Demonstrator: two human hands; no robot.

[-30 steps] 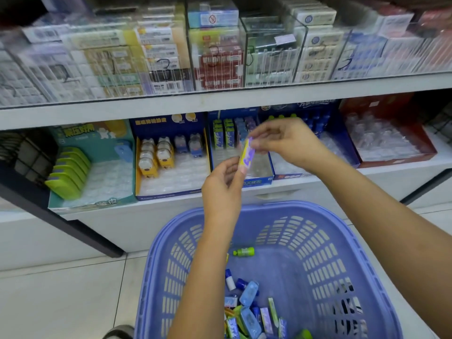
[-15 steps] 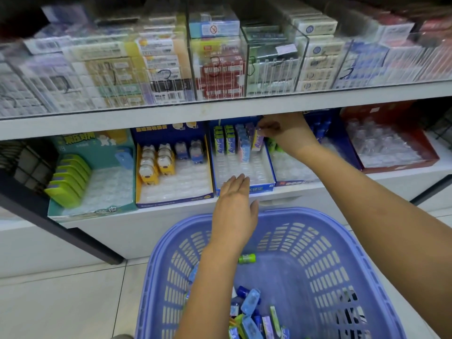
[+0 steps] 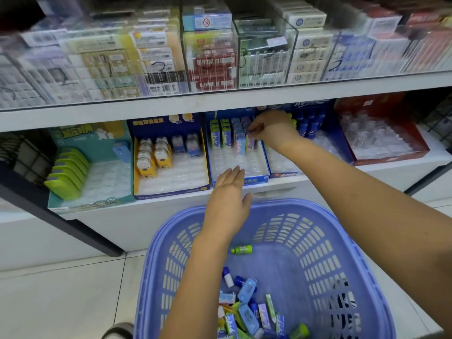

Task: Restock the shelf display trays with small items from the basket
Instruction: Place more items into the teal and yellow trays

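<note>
– Shelf, far left: what stands there?
– A teal display tray (image 3: 97, 148) with a row of green cases (image 3: 69, 171) down its left side. The rest of it is bare clear blister.
– And next to it?
– A dark blue tray with a yellow lining (image 3: 171, 192). Yellow bear-shaped items (image 3: 150, 159) fill two columns at the back left, and two blue ones (image 3: 186, 144) stand beside them.
– Where is the left hand (image 3: 227, 199)?
– Above the near rim of the basket, palm down, with the fingers straight and together and holding nothing. The fingertips reach the front edge of the middle blue tray (image 3: 255, 180); I cannot tell whether they touch it.
– What is in that tray?
– Upright packs at the back: two green columns (image 3: 220, 137), then a blue one, then a purple one. The front pockets hold nothing.
– And the right hand (image 3: 271, 128)?
– It is reaching under the upper shelf, with its fingertips pinching the top of the purple pack (image 3: 250, 143), which stands upright at the front of its column.
– Below the hands?
– A lilac slotted basket (image 3: 288, 204) on the floor. Small mixed packs (image 3: 247, 311) are heaped at its near end, and one green bottle (image 3: 242, 249) lies apart from them.
– Further right on the shelf?
– A blue tray (image 3: 341, 140) with dark blue bottles (image 3: 310, 123) at the back, then a red tray (image 3: 391, 156) of clear blister.
</note>
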